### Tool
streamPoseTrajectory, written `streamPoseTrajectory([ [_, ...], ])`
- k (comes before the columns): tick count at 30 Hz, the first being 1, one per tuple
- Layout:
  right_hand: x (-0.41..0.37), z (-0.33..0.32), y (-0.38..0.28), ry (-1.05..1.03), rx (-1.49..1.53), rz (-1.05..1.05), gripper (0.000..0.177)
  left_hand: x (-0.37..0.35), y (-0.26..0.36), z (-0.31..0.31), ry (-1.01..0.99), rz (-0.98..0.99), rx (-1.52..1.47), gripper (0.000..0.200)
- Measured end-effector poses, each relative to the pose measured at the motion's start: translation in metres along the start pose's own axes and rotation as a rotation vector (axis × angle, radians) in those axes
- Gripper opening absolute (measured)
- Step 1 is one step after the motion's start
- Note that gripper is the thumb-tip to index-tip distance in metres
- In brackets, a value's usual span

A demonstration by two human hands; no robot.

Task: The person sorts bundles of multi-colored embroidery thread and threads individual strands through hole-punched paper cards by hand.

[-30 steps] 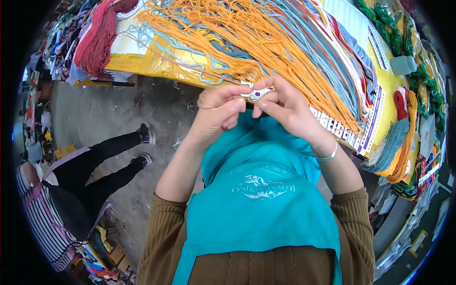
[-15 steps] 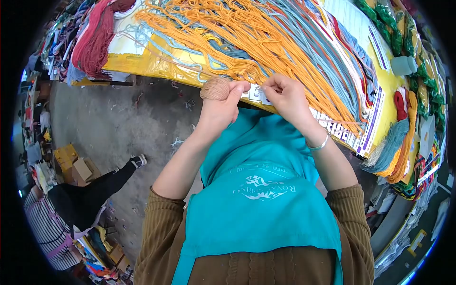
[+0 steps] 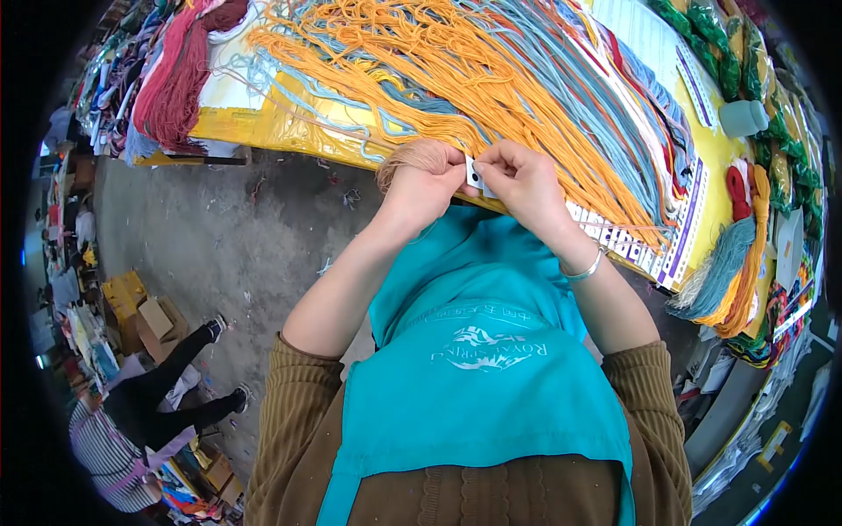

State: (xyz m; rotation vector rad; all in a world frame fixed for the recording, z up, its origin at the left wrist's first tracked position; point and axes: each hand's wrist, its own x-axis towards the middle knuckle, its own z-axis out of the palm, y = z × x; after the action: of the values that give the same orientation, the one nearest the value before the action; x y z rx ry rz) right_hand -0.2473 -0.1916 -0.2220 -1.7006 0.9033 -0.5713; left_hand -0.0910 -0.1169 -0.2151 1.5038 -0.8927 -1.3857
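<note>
Looking down past a teal apron [image 3: 482,368] and brown ribbed sleeves, both hands meet at the near edge of the table [image 3: 289,123]. Left hand [image 3: 421,188]: fingers closed, a bundle of tan thread [image 3: 410,158] bunched against its back, thumb and forefinger pinched on the left end of a small white card [image 3: 474,171]. Right hand [image 3: 524,180]: fingertips together, clamped on the card's other end; bracelet [image 3: 586,270] on that wrist. The card sits between the two pinches, just over the table edge.

Step in hand, as I judge it: joining the tan thread to the card, mid-way, with the thread not yet clearly seated. Whether a strand already passes through the card I cannot tell. The next move calls for a steady left-hand hold while the right fingertips do the fine work, keeping loose strands apart from the table's pile.

Beyond: orange threads [image 3: 456,61] and grey-blue threads [image 3: 579,96] fanned over the table, with a long punched card strip [image 3: 631,241] under them. Farther left is a red skein [image 3: 180,74]. Another person [image 3: 149,412] stands on the floor, well apart.
</note>
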Motion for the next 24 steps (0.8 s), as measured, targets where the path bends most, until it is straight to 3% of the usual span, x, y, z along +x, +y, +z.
streamPoseTrajectory([
  [2, 0.000, 0.000, -0.002, -0.008, -0.020, 0.024, 0.013, -0.002, 0.006, -0.001, -0.003, -0.064, 0.074, 0.012],
  [5, 0.001, -0.002, -0.006, -0.026, -0.080, 0.035, 0.014, -0.003, -0.007, -0.008, 0.110, 0.105, 0.159, 0.012],
  [8, 0.003, -0.003, -0.009, -0.060, -0.132, 0.047, 0.017, -0.009, 0.001, -0.020, 0.136, 0.119, 0.051, 0.012],
  [15, 0.006, 0.000, -0.018, -0.048, -0.337, 0.054, 0.029, -0.021, 0.018, -0.010, -0.120, -0.043, -0.248, 0.015],
  [17, 0.012, 0.000, -0.006, -0.048, -0.121, 0.094, 0.032, -0.019, 0.021, -0.013, -0.092, -0.124, -0.292, 0.018],
  [24, 0.012, -0.006, -0.009, -0.200, 0.249, 0.153, 0.038, 0.003, 0.015, -0.006, -0.122, 0.299, 0.227, 0.027],
])
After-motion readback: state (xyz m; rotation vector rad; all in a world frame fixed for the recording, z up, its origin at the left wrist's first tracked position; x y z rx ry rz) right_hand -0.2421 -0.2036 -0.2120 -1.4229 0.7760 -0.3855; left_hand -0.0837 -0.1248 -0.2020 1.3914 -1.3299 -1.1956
